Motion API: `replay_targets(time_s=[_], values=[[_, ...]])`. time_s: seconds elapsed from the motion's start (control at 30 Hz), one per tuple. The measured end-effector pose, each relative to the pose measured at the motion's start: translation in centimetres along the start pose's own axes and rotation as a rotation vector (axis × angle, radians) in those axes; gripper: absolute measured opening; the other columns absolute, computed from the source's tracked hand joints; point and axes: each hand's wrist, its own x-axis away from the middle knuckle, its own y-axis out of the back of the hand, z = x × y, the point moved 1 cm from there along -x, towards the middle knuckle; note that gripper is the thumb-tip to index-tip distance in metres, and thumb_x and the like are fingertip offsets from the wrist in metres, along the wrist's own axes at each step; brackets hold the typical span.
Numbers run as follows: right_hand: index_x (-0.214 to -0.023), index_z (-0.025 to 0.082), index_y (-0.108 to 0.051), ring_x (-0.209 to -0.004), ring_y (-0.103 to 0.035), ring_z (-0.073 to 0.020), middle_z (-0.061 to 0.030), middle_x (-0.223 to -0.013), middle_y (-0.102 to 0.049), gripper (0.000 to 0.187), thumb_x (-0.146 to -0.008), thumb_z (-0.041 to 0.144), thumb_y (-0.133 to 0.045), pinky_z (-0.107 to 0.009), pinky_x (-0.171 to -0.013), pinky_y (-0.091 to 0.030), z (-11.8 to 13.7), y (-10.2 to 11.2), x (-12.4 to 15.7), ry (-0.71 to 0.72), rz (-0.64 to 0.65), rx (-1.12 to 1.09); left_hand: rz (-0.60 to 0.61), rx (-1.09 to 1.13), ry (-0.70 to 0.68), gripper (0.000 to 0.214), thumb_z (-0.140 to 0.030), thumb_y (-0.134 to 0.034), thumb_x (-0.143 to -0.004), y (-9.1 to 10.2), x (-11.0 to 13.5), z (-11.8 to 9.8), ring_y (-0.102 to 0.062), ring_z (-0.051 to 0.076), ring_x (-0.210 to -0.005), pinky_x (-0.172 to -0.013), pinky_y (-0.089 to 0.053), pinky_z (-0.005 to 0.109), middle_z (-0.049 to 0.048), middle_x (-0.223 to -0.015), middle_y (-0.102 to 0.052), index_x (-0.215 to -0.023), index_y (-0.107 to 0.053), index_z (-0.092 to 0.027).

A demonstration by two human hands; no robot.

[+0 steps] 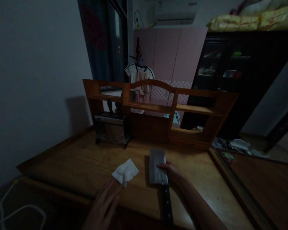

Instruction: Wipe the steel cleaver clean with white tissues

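A cleaver (156, 171) with a broad grey blade and a black riveted handle is at the middle of the wooden desk, its handle toward me. My right hand (174, 174) grips the blade along its right edge, thumb on the upper face and the other fingers mostly hidden. Left of the blade, a white tissue (127, 169) rests on the desktop, crumpled at its near corner. My left hand (104, 204) is just below the tissue with fingers stretched out and nothing in them; whether the fingertips touch it I cannot tell.
A knife block (111, 129) with dark handles sticking up stands at the back left of the desk (69, 163). Behind it rises a wooden shelf unit (151, 108). A white wall is on the left, and a white cable (21, 207) hangs by the near-left edge.
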Motion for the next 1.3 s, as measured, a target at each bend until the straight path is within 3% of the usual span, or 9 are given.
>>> replay_targets(time_s=[0.2,0.47,0.57,0.67,0.93,1.0,1.13,1.2,1.3], values=[[-0.088,0.007,-0.067,-0.068,-0.068,-0.0195,-0.0118,-0.082,-0.072,0.026,-0.065,0.018,-0.074,-0.031,-0.069,-0.053,0.0,-0.3,0.5,-0.032,0.062,0.042,-0.041,-0.078,-0.003,0.036,-0.028,-0.045,-0.095,0.4,1.1,-2.2,-0.039,0.027,-0.136,-0.109,-0.041,0.047,-0.0011,-0.151,-0.035,-0.128,-0.059,-0.035],[-0.091,0.012,-0.064,-0.069,-0.067,-0.0195,-0.0073,-0.082,-0.071,0.027,-0.065,0.014,-0.068,-0.033,-0.072,-0.054,-0.1,0.2,-0.1,0.026,-0.013,0.013,0.039,-0.140,-0.082,0.039,-0.033,-0.046,-0.096,0.0,-2.5,-5.9,-0.024,0.027,-0.143,-0.113,-0.030,0.052,0.0014,-0.157,-0.025,-0.134,-0.052,-0.034],[-0.097,0.015,-0.061,-0.072,-0.068,-0.0208,-0.0060,-0.084,-0.071,0.032,-0.066,0.012,-0.065,-0.035,-0.073,-0.055,0.1,0.4,-0.1,0.049,-0.057,-0.002,0.083,-0.145,-0.068,0.045,-0.035,-0.041,-0.098,-1.0,-3.2,-6.0,-0.026,0.024,-0.143,-0.115,-0.027,0.051,0.0034,-0.154,-0.032,-0.143,-0.042,-0.029],[-0.097,0.016,-0.060,-0.071,-0.068,-0.0216,-0.0061,-0.083,-0.071,0.031,-0.066,0.012,-0.064,-0.038,-0.074,-0.055,0.2,0.4,-0.2,0.043,-0.068,-0.004,0.068,-0.143,-0.007,0.045,-0.037,-0.039,-0.099,-1.6,-3.3,-5.9,-0.031,0.023,-0.141,-0.116,-0.027,0.048,0.0044,-0.150,-0.038,-0.141,-0.045,-0.023],[-0.103,0.015,-0.060,-0.077,-0.069,-0.0233,-0.0092,-0.090,-0.071,0.036,-0.068,0.012,-0.066,-0.042,-0.081,-0.054,0.4,0.2,0.2,0.010,-0.040,-0.038,-0.019,-0.102,0.046,0.048,-0.030,-0.044,-0.096,-1.3,-4.5,-5.1,-0.054,0.022,-0.119,-0.102,-0.043,0.038,0.0061,-0.131,-0.058,-0.144,-0.037,-0.026],[-0.102,0.015,-0.060,-0.077,-0.069,-0.0227,-0.0089,-0.091,-0.071,0.036,-0.067,0.011,-0.066,-0.041,-0.082,-0.053,0.4,0.3,0.2,0.007,-0.035,-0.050,-0.016,-0.138,0.089,0.042,-0.026,-0.048,-0.093,-1.1,-5.8,-4.9,-0.059,0.023,-0.109,-0.095,-0.046,0.036,0.0079,-0.119,-0.062,-0.136,-0.047,-0.023],[-0.101,0.013,-0.060,-0.078,-0.069,-0.0232,-0.0102,-0.092,-0.071,0.035,-0.067,0.010,-0.068,-0.039,-0.080,-0.054,0.4,0.3,0.1,0.004,-0.014,-0.073,0.036,-0.210,0.149,0.015,-0.016,-0.049,-0.088,-0.6,-8.5,-5.0,-0.061,0.024,-0.097,-0.087,-0.047,0.037,0.0088,-0.101,-0.063,-0.094,-0.062,-0.018],[-0.098,0.013,-0.061,-0.076,-0.069,-0.0233,-0.0102,-0.089,-0.072,0.033,-0.066,0.009,-0.068,-0.038,-0.077,-0.055,0.4,0.4,0.0,0.011,-0.012,-0.086,0.028,-0.099,0.215,0.009,-0.017,-0.050,-0.085,-0.4,-9.4,-5.1,-0.063,0.023,-0.091,-0.082,-0.048,0.035,0.0076,-0.097,-0.064,-0.087,-0.059,-0.018],[-0.096,0.016,-0.061,-0.068,-0.069,-0.0208,-0.0066,-0.083,-0.072,0.033,-0.064,0.008,-0.069,-0.034,-0.068,-0.056,0.2,0.6,-0.3,0.046,-0.004,-0.121,0.003,0.389,0.357,0.014,-0.032,-0.050,-0.087,-0.2,-9.7,-4.7,-0.065,0.018,-0.071,-0.063,-0.050,0.028,0.0033,-0.086,-0.065,-0.093,-0.054,-0.020]])
